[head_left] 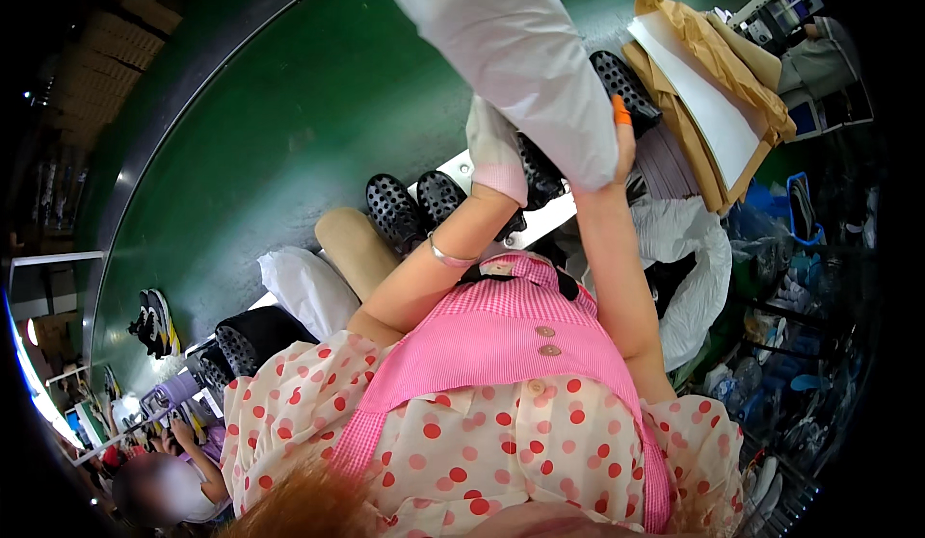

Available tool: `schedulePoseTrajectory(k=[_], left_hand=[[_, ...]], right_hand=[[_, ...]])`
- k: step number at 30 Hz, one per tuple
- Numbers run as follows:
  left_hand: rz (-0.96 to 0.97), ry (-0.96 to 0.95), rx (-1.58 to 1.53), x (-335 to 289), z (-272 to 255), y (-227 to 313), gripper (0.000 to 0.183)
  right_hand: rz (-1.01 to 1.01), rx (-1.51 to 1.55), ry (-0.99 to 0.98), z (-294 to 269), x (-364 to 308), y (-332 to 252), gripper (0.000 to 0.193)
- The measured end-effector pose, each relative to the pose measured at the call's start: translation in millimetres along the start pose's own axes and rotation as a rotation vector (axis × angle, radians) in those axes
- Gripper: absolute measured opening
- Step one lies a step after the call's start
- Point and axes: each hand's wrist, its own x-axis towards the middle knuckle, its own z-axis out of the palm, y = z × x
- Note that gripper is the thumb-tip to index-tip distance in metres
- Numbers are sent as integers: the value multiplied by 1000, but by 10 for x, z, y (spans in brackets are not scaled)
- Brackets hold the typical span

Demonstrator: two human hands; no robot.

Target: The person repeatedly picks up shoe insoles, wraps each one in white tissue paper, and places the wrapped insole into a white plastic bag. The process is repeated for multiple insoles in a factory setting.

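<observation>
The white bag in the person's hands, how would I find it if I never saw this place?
Start at the big green floor filling the top of the picture. In front of it, both raised hands hold the white bag: the right hand at its lower edge, the left hand, in a white glove, underneath. It is held above the black perforated shoes, unlike the crumpled white plastic lying lower right.

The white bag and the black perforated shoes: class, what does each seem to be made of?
The white bag, held up by the right hand, looks like thin matte plastic or non-woven film: smooth, softly creased. The black perforated shoes look like moulded rubber or foam: uniform holes, dull sheen. The left hand wears a pale fabric glove.
</observation>
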Motion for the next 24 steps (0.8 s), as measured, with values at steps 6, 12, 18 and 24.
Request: schedulePoseTrajectory(k=[6, 12, 18, 24], left_hand=[[1296, -248, 1207, 23, 124, 487, 42], [1397, 5, 1538, 247, 365, 659, 40], [558, 97, 838, 611, 248, 857, 32], [82, 152, -179, 620, 179, 755, 38]], right_hand=[[-153, -104, 163, -14, -70, -162, 63], [-190, -169, 87, 166, -197, -156, 55], [-400, -436, 255, 224, -203, -246, 54], [-203, -263, 229, 279, -100, -180, 55]])
